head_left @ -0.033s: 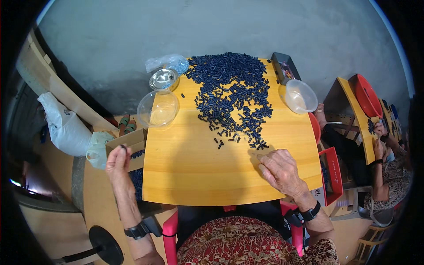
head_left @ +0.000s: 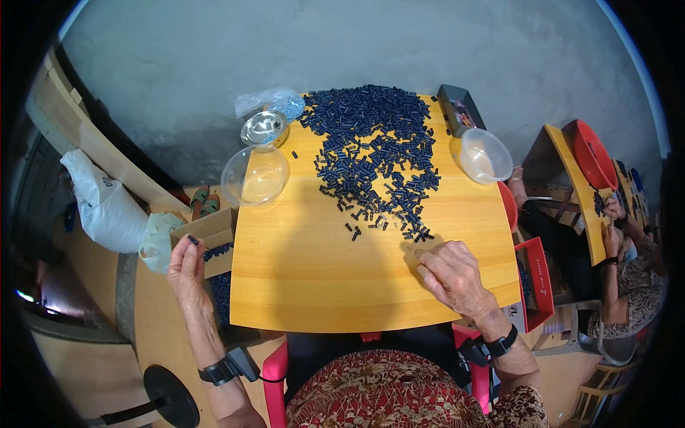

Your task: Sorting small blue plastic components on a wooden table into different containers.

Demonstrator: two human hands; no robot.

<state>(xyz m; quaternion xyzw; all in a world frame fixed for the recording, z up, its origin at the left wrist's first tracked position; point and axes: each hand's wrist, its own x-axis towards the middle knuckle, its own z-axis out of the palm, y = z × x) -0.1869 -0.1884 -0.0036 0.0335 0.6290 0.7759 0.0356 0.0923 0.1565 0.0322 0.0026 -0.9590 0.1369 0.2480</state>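
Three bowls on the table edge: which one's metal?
The small shiny metal bowl at the far left corner, beside the plastic bag. The bowl just nearer and the one on the right edge are clear plastic.

Everything's laid out around the table (head_left: 321, 285). The heap of small parts (head_left: 374, 146) sits on its far half, trailing toward the near right. At the far left corner there's a clear bowl (head_left: 255, 175), with a metal bowl (head_left: 263, 128) and a plastic bag (head_left: 275, 102) behind it. A tub (head_left: 485, 155) sits on the right edge. An open cardboard box (head_left: 208, 239) sits just off the left side.
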